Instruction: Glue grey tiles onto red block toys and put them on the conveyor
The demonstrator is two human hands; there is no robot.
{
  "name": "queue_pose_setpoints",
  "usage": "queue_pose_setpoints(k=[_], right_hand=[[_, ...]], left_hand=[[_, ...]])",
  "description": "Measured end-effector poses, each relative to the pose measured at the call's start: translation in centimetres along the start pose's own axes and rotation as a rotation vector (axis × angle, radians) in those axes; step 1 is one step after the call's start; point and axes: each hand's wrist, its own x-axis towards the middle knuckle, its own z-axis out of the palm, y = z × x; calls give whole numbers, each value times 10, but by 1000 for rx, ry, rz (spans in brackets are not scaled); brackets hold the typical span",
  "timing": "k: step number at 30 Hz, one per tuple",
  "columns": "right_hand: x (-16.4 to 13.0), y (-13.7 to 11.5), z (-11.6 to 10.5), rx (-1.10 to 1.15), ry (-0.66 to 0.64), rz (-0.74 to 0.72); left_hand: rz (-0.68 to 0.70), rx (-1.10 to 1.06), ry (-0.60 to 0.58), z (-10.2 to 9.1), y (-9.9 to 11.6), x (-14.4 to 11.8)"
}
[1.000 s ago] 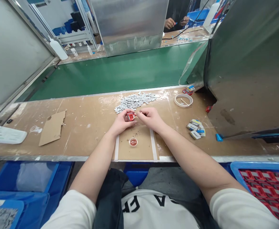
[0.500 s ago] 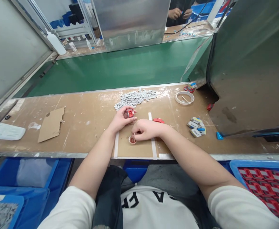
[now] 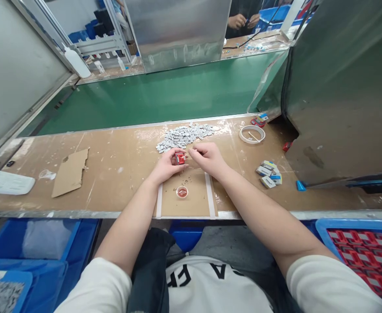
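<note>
My left hand (image 3: 168, 166) is closed around a small red plastic part (image 3: 180, 158), whose open side faces up. Pinched in the fingers of my right hand (image 3: 209, 160) is a thin pale stick (image 3: 190, 153), its tip at the red part. Whether the tip touches the part I cannot tell. Nearer to me on the board stands a small round cup (image 3: 182, 192) with something reddish in it. Beyond both hands lies a heap of small grey-white pieces (image 3: 184, 137).
To the right are a tape roll (image 3: 252, 134), several small grey, yellow and blue blocks (image 3: 269, 174) and a metal cabinet wall (image 3: 344, 95). Cardboard (image 3: 70, 171) lies left. A blue bin (image 3: 367, 224) holds red parts. Beyond the green belt (image 3: 165, 93), another person's hands (image 3: 243, 21) work.
My right hand has moved from the cup up and forward to the red part, bringing the stick. The cup now shows fully. My left hand has turned the red part slightly.
</note>
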Motion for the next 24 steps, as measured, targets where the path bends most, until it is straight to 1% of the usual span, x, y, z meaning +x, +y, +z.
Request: queue_pose_setpoints(k=[6, 10, 12, 16, 18, 24], right_hand=[[-1, -1, 5, -126, -86, 11], [-2, -2, 3, -193, -101, 27], [-2, -2, 2, -195, -127, 36], [-1, -1, 2, -137, -218, 50], [-1, -1, 3, -122, -208, 42], [-1, 0, 5, -101, -39, -25]], left_hand=[[-16, -20, -8, 1, 2, -1], [-11, -21, -14, 2, 2, 0], [-5, -14, -15, 2, 3, 0], [-15, -15, -19, 2, 5, -1], [-23, -10, -17, 2, 7, -1], [-44, 31, -1, 2, 9, -2]])
